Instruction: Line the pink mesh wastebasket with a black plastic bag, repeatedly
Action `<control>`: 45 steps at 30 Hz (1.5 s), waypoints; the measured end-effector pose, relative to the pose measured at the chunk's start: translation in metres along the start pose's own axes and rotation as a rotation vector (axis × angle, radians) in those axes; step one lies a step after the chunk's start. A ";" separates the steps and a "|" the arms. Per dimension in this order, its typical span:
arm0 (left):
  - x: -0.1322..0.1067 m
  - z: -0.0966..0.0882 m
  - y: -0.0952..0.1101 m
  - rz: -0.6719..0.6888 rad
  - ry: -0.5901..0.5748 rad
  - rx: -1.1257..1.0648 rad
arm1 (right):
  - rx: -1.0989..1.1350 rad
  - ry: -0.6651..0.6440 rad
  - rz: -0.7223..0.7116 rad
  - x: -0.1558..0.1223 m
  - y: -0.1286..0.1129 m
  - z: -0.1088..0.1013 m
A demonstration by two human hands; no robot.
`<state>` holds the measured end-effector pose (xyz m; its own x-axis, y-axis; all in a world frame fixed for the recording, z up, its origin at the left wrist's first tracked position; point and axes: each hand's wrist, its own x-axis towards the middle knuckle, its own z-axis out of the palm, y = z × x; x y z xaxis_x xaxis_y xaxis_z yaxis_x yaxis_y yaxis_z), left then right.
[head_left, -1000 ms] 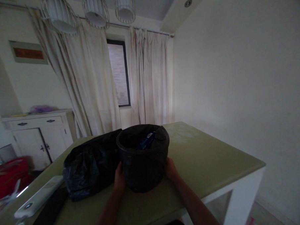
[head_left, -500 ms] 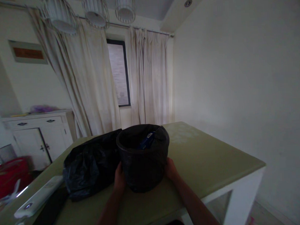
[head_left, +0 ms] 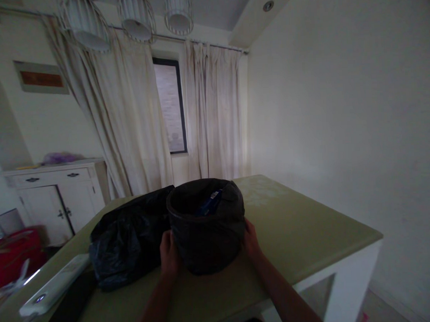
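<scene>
A round trash bin (head_left: pixel 208 246) wrapped in a black trash bag stands upright near the table's front, its mouth facing up. Inside lies a blue packet (head_left: pixel 209 204) with a white label; the bin's bottom is hidden. My left hand (head_left: pixel 169 253) is closed at the bin's left side, with its fingers curled on the bag. At the right side, my right hand (head_left: pixel 251 237) is closed on the bag too, its fingertips partly hidden behind the bin. A second, puffed-up black plastic bag (head_left: pixel 129 245) lies against the bin on the left, beside my left hand.
The green-topped table (head_left: pixel 296 228) stretches to the right. At its left are a white power strip (head_left: pixel 54 286) with a cable and a long dark object (head_left: pixel 69 305). Beyond stand a white cabinet (head_left: pixel 60 201) and a red bag (head_left: pixel 17 252). Pendant lamps (head_left: pixel 137 17) hang overhead.
Both hands have shifted slightly up and outward along the bin's sides. The bag around the bin bulges a little more at the right. The bin itself stays in place.
</scene>
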<state>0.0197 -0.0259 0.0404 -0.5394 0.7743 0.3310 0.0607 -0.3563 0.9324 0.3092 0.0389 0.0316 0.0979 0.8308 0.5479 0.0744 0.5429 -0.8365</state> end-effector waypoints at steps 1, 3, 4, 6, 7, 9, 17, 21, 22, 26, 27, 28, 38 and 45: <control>0.001 0.000 0.005 0.010 0.021 -0.003 | 0.034 0.024 -0.016 0.002 -0.006 -0.003; 0.004 -0.001 0.015 -0.024 0.047 -0.076 | 0.068 0.061 -0.055 0.008 -0.018 -0.010; 0.006 -0.001 0.021 -0.069 0.041 -0.152 | 0.082 0.072 -0.069 0.012 -0.025 -0.013; 0.011 -0.001 0.033 -0.158 -0.006 -0.342 | 0.121 0.079 -0.082 0.020 -0.039 -0.018; 0.013 0.000 0.039 -0.178 -0.033 -0.425 | 0.149 0.080 -0.082 0.024 -0.045 -0.019; 0.016 -0.001 0.051 -0.133 -0.078 -0.500 | 0.234 0.066 -0.073 0.034 -0.057 -0.020; 0.023 -0.011 0.062 0.164 -0.066 -0.172 | 0.460 -0.071 -0.075 0.064 -0.085 -0.024; 0.022 -0.014 0.070 0.204 -0.145 -0.110 | 0.495 -0.089 0.033 0.065 -0.096 -0.020; 0.021 -0.013 0.075 0.214 -0.175 -0.101 | 0.494 -0.093 0.041 0.065 -0.101 -0.018; 0.022 -0.006 0.102 0.281 -0.252 0.015 | 0.321 -0.099 -0.005 0.071 -0.121 -0.011; 0.023 -0.004 0.109 0.305 -0.263 0.055 | 0.242 -0.093 -0.010 0.074 -0.126 -0.010; 0.024 -0.002 0.116 0.332 -0.266 0.097 | 0.161 -0.089 -0.015 0.078 -0.131 -0.009; 0.032 0.012 0.156 0.359 -0.178 0.185 | -0.483 -0.212 -0.036 0.116 -0.181 -0.016; 0.029 0.025 0.156 0.331 -0.222 0.296 | -0.738 -0.499 -0.062 0.109 -0.207 -0.016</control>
<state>0.0344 -0.0462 0.1990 -0.2610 0.7490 0.6090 0.4517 -0.4628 0.7628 0.3203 0.0152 0.2644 -0.3576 0.8529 0.3803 0.7023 0.5140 -0.4925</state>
